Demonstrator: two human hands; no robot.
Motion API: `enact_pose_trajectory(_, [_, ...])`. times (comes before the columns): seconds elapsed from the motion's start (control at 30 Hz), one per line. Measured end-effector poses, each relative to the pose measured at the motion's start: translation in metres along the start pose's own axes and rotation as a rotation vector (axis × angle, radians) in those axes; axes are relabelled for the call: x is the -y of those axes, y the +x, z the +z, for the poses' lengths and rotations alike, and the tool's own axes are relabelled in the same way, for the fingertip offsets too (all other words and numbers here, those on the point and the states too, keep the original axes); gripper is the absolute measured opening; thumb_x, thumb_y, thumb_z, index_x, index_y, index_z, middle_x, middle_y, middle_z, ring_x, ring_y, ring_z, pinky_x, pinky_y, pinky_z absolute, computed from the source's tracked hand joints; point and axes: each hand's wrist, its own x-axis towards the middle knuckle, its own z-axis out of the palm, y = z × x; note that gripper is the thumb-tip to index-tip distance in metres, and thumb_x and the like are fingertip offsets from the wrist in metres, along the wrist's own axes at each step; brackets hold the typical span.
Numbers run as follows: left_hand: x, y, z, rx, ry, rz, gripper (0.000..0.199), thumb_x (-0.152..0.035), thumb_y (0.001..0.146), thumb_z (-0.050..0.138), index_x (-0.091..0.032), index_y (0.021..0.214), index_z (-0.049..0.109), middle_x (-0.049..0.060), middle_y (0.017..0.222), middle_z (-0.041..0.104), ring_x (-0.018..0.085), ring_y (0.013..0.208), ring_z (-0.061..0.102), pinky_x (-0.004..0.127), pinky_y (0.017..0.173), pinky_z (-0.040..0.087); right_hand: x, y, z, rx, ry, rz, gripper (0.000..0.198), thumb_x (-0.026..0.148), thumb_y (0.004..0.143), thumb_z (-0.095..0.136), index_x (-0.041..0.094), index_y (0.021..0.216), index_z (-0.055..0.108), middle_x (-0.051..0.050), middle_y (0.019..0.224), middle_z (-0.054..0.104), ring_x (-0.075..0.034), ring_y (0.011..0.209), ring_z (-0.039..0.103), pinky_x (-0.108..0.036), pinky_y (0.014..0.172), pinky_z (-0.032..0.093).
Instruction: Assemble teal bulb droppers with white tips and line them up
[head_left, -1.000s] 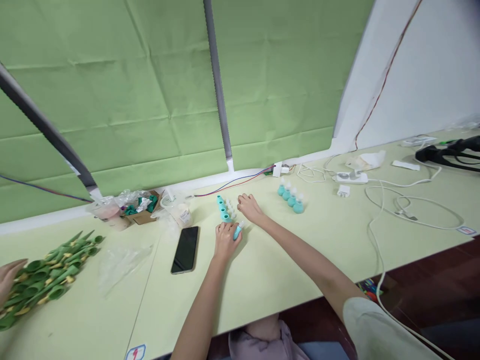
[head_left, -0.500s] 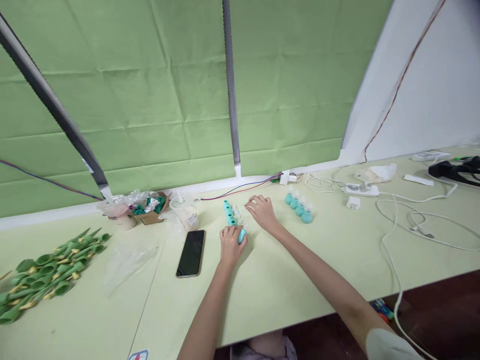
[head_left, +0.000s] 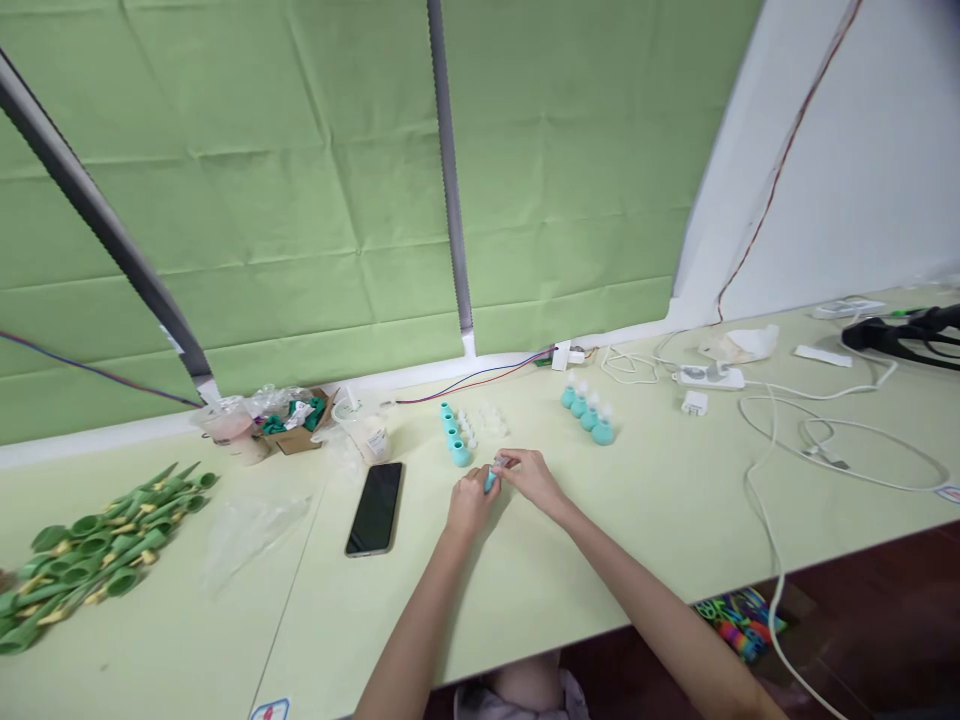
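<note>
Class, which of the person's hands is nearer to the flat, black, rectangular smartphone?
Left. The left hand is to the right of the smartphone, not touching it; the right hand is farther right, beyond the left.

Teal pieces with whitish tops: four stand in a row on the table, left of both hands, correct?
Wrong side: the head view shows those four teal pieces standing in a row on the table, to the right of the left hand and the right hand.

Green sheeting (head_left: 270,200) behind pale table (head_left: 600,540); white wall (head_left: 862,180) at right; dark reddish floor (head_left: 892,590).
</note>
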Motion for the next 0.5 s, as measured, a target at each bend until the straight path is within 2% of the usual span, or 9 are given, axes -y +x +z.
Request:
enact_pose_trajectory(0.13, [-0.007,0.003,0.002,0.035,-0.028,-0.037,0.025,-0.034,0.087,0.037,-0.019,0.081,0.057,0.004,0.072,0.062,0.015,0.064,0.058,0.023,0.057,0.036,-0.004,-0.007,0.002,-0.084,-0.089,-0.104,0.011,0.027,0.074,0.053,0.02,0.067,0.059,0.0,0.069,0.063,-0.016,0.065,0.059,-0.028,0.065,0.049])
enact_pose_trajectory(0.27, [0.0,0.001,-0.002,-0.004,-0.076,-0.161,0.036,-0.039,0.087,0.036,-0.017,0.067,0.058,0.004,0.061,0.06,0.014,0.057,0.054,0.024,0.055,0.033,-0.004,-0.014,-0.008,-0.234,-0.087,-0.247,0.013,0.03,0.079,0.052,0.021,0.083,0.061,-0.004,0.081,0.063,-0.018,0.075,0.058,-0.029,0.065,0.051])
enact_pose_trajectory(0.33, [0.008,0.0,-0.01,-0.104,-0.123,-0.214,0.037,-0.041,0.086,0.037,-0.017,0.068,0.059,0.004,0.062,0.06,0.014,0.059,0.054,0.025,0.058,0.035,-0.003,-0.014,-0.019,-0.349,-0.034,-0.269,0.017,0.032,0.08,0.052,0.022,0.09,0.06,-0.006,0.088,0.061,-0.017,0.08,0.057,-0.028,0.066,0.052])
enact_pose_trajectory(0.4, [0.015,0.0,-0.019,-0.261,-0.205,-0.229,0.032,-0.042,0.084,0.041,-0.018,0.079,0.062,0.004,0.072,0.062,0.015,0.067,0.056,0.025,0.063,0.037,-0.006,-0.012,-0.03,-0.396,0.006,-0.22,0.019,0.034,0.079,0.053,0.022,0.093,0.06,-0.006,0.09,0.06,-0.017,0.079,0.056,-0.027,0.06,0.053])
enact_pose_trajectory(0.5, [0.019,0.002,-0.027,-0.481,-0.316,-0.266,0.028,-0.043,0.08,0.049,-0.021,0.091,0.062,0.004,0.091,0.061,0.017,0.085,0.055,0.028,0.076,0.04,-0.018,-0.004,-0.038,-0.287,0.056,-0.109,0.022,0.033,0.076,0.054,0.023,0.095,0.061,-0.005,0.094,0.055,-0.016,0.076,0.055,-0.023,0.045,0.05])
